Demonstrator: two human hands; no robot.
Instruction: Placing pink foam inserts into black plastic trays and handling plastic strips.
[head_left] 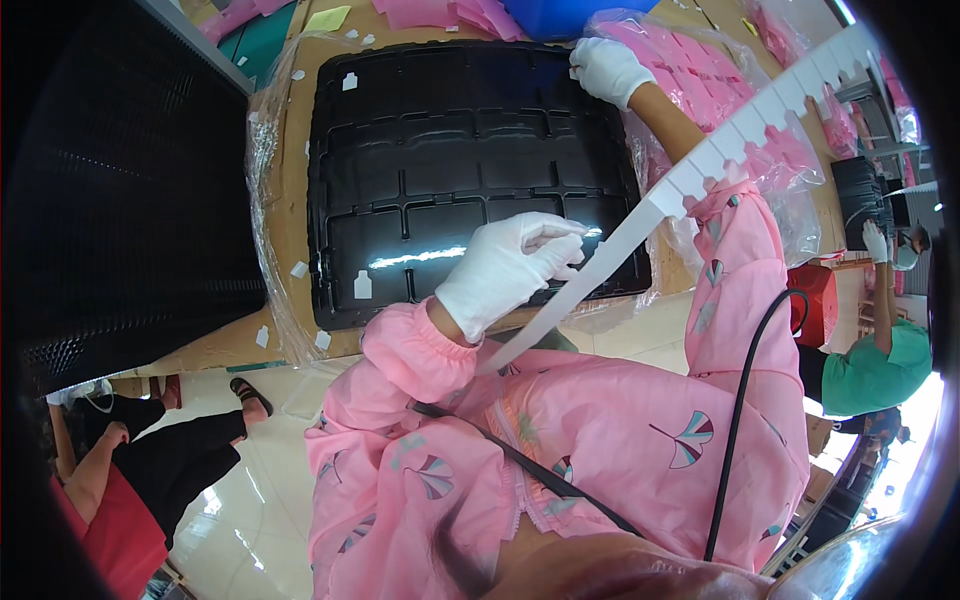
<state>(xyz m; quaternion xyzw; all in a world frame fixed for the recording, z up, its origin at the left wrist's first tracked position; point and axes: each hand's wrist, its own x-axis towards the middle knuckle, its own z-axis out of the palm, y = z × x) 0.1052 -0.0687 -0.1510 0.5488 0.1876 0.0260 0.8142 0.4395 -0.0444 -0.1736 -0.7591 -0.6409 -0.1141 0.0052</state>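
Observation:
A black moulded plastic panel (440, 180) with raised ribs lies flat on the table. A small white sticker (350, 81) is on its far left corner, and another white sticker (363, 285) on its near left corner. At the panel's far right corner is my right hand (612, 72), white-gloved, its fingers closed with a tiny white bit at their tips. Over the near right part of the panel is my left hand (505, 268), also gloved, thumb and fingers drawn together. Whatever either pinch holds is too small to make out.
A white notched strip (655, 205) crosses the view in front of my right sleeve. Clear plastic and pink sheets (690, 70) lie right of the panel. A large black ribbed surface (130, 190) rises at left. Other people stand at left and far right.

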